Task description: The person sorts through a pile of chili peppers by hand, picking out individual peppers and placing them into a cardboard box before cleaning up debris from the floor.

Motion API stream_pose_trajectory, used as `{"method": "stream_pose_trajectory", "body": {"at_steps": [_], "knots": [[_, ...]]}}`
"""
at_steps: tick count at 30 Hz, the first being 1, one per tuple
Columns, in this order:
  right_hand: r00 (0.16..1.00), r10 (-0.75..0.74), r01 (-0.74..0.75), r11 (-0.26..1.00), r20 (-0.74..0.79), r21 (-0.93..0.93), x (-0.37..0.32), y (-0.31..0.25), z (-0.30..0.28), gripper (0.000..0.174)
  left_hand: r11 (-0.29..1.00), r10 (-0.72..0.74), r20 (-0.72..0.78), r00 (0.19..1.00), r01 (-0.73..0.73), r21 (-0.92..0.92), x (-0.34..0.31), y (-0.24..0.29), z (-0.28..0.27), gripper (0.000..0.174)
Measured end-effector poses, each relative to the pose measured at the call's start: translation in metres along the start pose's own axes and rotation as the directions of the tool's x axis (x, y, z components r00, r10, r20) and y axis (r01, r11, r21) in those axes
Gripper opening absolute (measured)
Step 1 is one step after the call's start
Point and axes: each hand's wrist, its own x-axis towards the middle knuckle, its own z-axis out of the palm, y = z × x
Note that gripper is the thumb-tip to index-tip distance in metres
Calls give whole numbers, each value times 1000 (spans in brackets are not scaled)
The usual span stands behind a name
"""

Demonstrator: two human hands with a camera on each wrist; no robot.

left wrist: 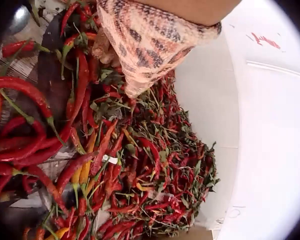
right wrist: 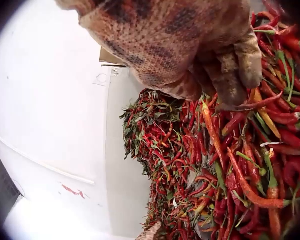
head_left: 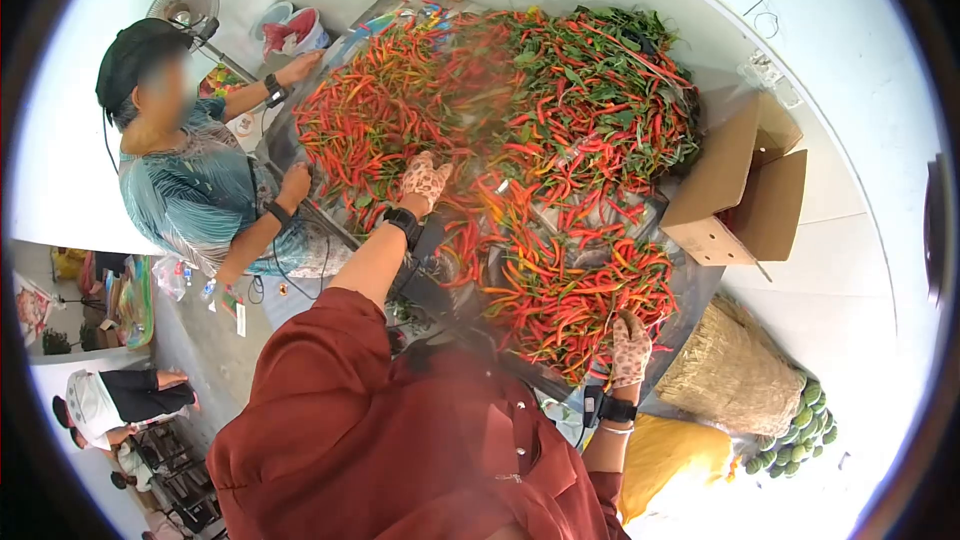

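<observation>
Preferably, ease red chilies [right wrist: 257, 200] apart lightly; whether left hand [head_left: 426, 182] or right hand [head_left: 630, 352] grips any, I can't tell.

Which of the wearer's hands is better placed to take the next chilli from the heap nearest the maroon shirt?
Probably the right hand: it lies at the edge of that near heap, its fingers at the chillies, while the left hand is over by the heap farther left.

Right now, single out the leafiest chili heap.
The far chili heap by the wall and cardboard box: green leaves cover much of it; the heap at the left hand and the heap at the right hand look mainly red.
</observation>
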Motion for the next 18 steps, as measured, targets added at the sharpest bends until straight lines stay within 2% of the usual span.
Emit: {"method": "stream_pose_trajectory", "body": {"at_steps": [1,2,3,4,5,6,7,8,9,10,11,12,14,15,16,18], "knots": [[1000,-11,11,1000,-2,-16,-2,-3,2,24,828,-225,265,938,328,-455,-2,-19,-48,55],[1000,-8,8,1000,-1,-19,-2,-4,3,24,380,-262,579,772,634,-673,12,-47,-103,53],[996,-88,88,992,6,-90,-3,-6,6,23,643,-246,299,922,386,-662,5,-28,-48,53],[986,-167,167,973,17,-159,-3,-9,9,23,643,-245,303,921,388,-660,3,-30,-50,53],[993,-118,121,982,31,-143,-5,-17,12,23,900,-87,326,941,214,-379,-1,-36,-60,53],[993,-116,120,983,33,-142,-5,-19,16,23,998,57,398,916,-37,-59,-5,-41,-70,53],[989,-144,148,976,35,-161,-5,-20,18,23,958,22,322,946,72,-277,-17,-48,-92,41],[984,-172,176,968,37,-181,-4,-22,20,24,959,22,322,947,71,-275,-26,-45,-97,41],[984,-172,175,968,35,-179,-2,-21,22,24,583,-252,242,937,347,-734,-32,-43,-102,34],[990,-132,136,977,40,-162,1,-18,24,25,-39,-494,316,810,343,-939,-35,-43,-107,28],[995,-90,96,984,46,-147,3,-16,25,26,-92,-482,364,797,367,-926,-36,-48,-110,21],[997,-48,55,990,54,-132,5,-13,26,27,-93,-479,364,799,367,-926,-38,-48,-116,21],[993,-98,108,978,61,-179,5,-26,25,27,-171,-390,222,894,166,-971,-43,-51,-138,26],[986,-152,164,961,72,-223,4,-31,25,27,-224,-306,261,916,197,-955,-38,-44,-128,35],[985,-153,167,960,77,-225,4,-34,27,27,-226,-309,264,914,199,-954,-34,-43,-134,35],[978,-188,203,949,86,-241,3,-37,27,27,200,-273,185,944,244,-949,-24,-37,-148,44]]}}
